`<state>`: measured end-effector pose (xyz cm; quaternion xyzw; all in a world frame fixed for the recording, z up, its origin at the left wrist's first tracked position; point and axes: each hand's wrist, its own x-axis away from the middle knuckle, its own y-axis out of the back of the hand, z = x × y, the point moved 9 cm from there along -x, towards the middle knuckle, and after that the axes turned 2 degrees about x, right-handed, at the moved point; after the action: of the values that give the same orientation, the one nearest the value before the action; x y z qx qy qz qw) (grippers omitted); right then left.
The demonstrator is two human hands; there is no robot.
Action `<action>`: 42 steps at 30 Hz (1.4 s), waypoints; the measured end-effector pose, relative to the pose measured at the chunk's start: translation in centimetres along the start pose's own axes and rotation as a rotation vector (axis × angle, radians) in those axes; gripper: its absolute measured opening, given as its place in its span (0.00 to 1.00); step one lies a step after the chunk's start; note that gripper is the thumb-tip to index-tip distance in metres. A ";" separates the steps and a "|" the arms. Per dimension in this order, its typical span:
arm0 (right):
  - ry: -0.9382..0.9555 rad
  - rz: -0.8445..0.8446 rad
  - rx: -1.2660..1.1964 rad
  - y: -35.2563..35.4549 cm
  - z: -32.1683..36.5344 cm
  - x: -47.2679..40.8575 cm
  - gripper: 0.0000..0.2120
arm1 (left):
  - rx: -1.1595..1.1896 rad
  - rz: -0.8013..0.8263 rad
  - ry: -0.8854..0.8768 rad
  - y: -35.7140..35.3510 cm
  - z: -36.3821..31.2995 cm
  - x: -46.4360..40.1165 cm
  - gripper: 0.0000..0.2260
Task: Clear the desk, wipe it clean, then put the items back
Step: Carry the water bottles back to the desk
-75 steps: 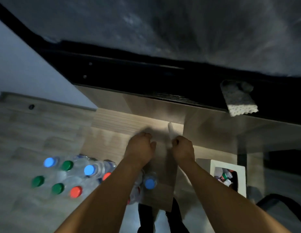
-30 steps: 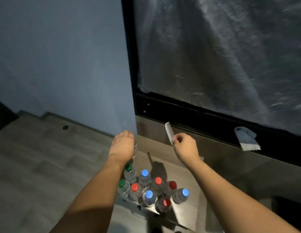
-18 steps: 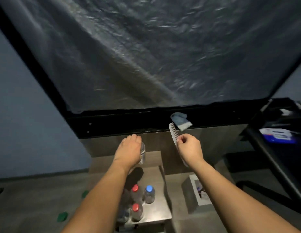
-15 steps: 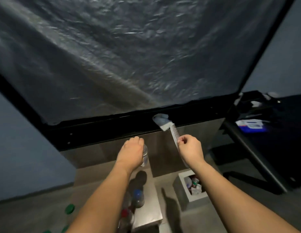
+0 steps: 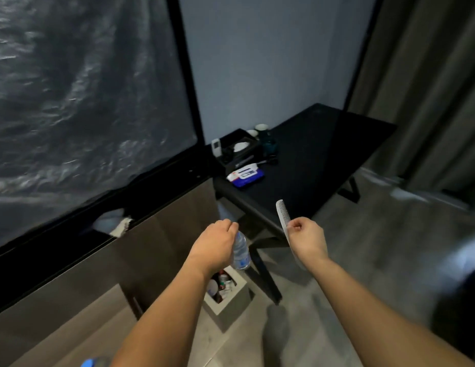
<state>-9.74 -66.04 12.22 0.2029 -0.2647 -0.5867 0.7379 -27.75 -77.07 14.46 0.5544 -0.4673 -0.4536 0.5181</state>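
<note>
The left hand point(image 5: 216, 243) holds a small water bottle point(image 5: 241, 251) from the top, with the fingers curled round its neck, so the bottle hangs down and cannot slip. The right hand point(image 5: 306, 238) pinches a white comb point(image 5: 282, 217) near its lower end, and the comb sticks up and leans a little to the left. Each hand has one thing, so two things can go in one trip

The black bench point(image 5: 310, 160) is ahead and to the right, and both hands are near its front edge but not over it yet. I think the person is carrying these things to the bench to put them back

Some things sit bunched in the far left corner of the bench: a blue and white pack of wipes point(image 5: 245, 175), a black box point(image 5: 237, 151) with something white in it, a small white remote point(image 5: 216, 147) leaning by the box, a dark jar point(image 5: 268, 143) and a white cup point(image 5: 261, 127). They are pushed close to the wall, which leaves most of the top bare for more things

On the floor below the left hand there is a white bin point(image 5: 225, 300) with rubbish in it. A pale cloth point(image 5: 113, 223) lies on the dark ledge under the window, well away from the bench. It may be the wiping cloth, but I cannot be sure

A blue cap point(image 5: 89, 362) peeks in at the bottom edge
</note>
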 end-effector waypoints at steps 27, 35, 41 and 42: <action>-0.326 -0.443 0.011 41.2 -27.3 -28.7 0.06 | 0.083 0.121 -0.575 -7.5 -48.0 -44.4 0.18; -0.326 -0.326 0.006 46.7 -33.7 -41.5 0.08 | 0.187 0.161 -0.445 -9.3 -56.5 -57.1 0.19; -0.237 -0.171 0.010 48.9 -31.7 -53.2 0.09 | 0.275 0.085 -0.276 -7.0 -56.4 -65.0 0.19; -0.212 -0.138 0.018 48.3 -30.7 -55.1 0.09 | 0.299 0.057 -0.248 -6.4 -55.5 -65.8 0.19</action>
<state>36.80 -1.71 9.41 0.1642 -0.3318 -0.6517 0.6620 17.33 -3.48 12.15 0.5517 -0.6052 -0.4290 0.3812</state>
